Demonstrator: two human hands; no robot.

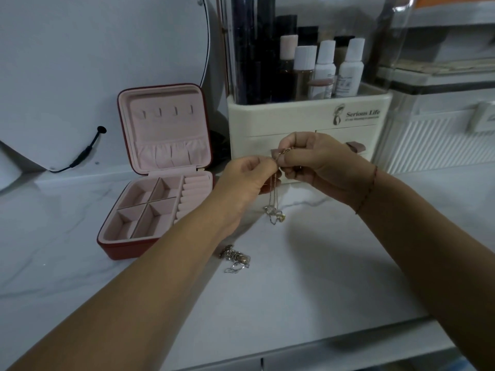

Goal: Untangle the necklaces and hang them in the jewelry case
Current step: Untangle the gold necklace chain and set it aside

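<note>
I see both hands raised above the worktop (pixel 308 263), in front of a cream cosmetics organiser (pixel 302 121). The left hand (pixel 245 180) pinches the upper part of a thin gold necklace (pixel 273 192) between thumb and fingertips. The right hand (pixel 321 164) has its fingers curled round the same necklace at the top, just beside the left. The two hands almost touch.

The chain hangs straight down from the grip. Its lower end is a small knotted clump that reaches the worktop surface or sits just above it; I cannot tell which.

A second tangled heap of chain (pixel 235 259), silver in tone, lies on the worktop nearer to me, partly under the left forearm.

The jewelry case (pixel 126 250) stands open to the left of the hands, lid upright. Four hooks (pixel 166 111) line the pink lid lining, with a gathered pocket below them. The base shows divided compartments and ring rolls.

A thin red bracelet (pixel 369 187) circles the right wrist.
</note>
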